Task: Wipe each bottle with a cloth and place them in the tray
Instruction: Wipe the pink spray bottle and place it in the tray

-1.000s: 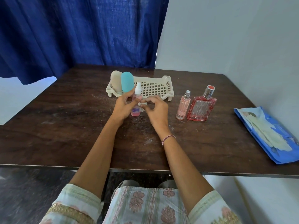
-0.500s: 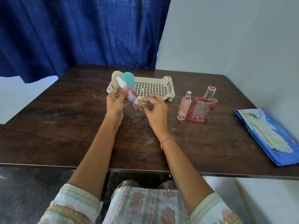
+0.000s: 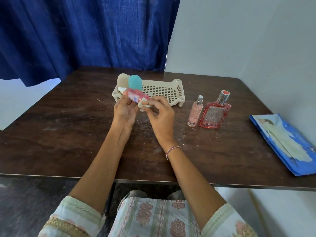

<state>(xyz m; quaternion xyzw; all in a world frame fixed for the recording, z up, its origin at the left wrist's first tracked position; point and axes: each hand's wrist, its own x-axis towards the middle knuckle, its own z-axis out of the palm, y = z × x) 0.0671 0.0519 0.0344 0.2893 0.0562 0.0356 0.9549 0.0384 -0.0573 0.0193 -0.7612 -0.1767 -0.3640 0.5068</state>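
My left hand [image 3: 124,111] grips a small pink spray bottle [image 3: 136,95], held on its side above the table with its white cap pointing left. My right hand [image 3: 159,111] pinches a small white cloth [image 3: 143,103] against the bottle's base end. Just behind the hands stands the cream perforated tray [image 3: 164,90]. In its left end stand a beige bottle [image 3: 122,79] and a teal bottle [image 3: 135,82]. On the table to the right stand a slim pink spray bottle [image 3: 195,111] and a red flat perfume bottle [image 3: 215,112].
A blue packet [image 3: 283,142] with pale sheets on it lies at the right edge of the dark wooden table [image 3: 68,130]. A blue curtain hangs behind the table, with a grey wall to the right.
The pink spray bottle has gone from upright on the table to lifted and tipped onto its side. My right hand has kept the cloth at its lower end.
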